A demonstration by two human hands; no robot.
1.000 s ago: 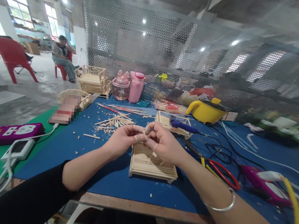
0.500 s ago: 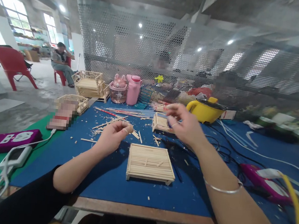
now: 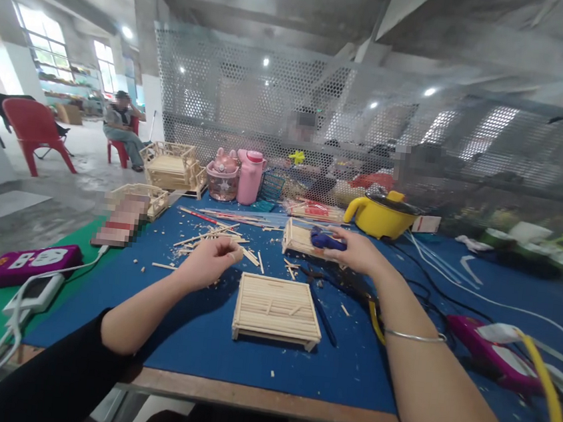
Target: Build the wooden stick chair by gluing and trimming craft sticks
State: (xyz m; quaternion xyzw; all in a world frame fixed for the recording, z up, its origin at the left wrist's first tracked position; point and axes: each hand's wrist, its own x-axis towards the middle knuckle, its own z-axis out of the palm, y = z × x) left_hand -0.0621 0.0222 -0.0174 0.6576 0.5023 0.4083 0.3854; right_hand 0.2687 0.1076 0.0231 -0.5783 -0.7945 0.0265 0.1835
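A small platform of pale wooden sticks stands on the blue mat before me, with two short stick pieces lying on its top. To its upper left is my left hand, its fingers pinched together; whatever they hold is too small to make out. My right hand reaches past the platform, fingers closed around a dark blue glue gun. The glue gun is over a smaller stick frame. Cutting pliers with dark handles lie to the right of the platform.
Loose sticks and scraps litter the mat beyond my left hand. A yellow pot, a pink jug and finished stick frames stand at the back. Cables and a purple power strip lie right. A person sits far left.
My right hand has come down onto the glue gun and closed on it. The left hand has shifted slightly and stays pinched. The view has tilted a little.
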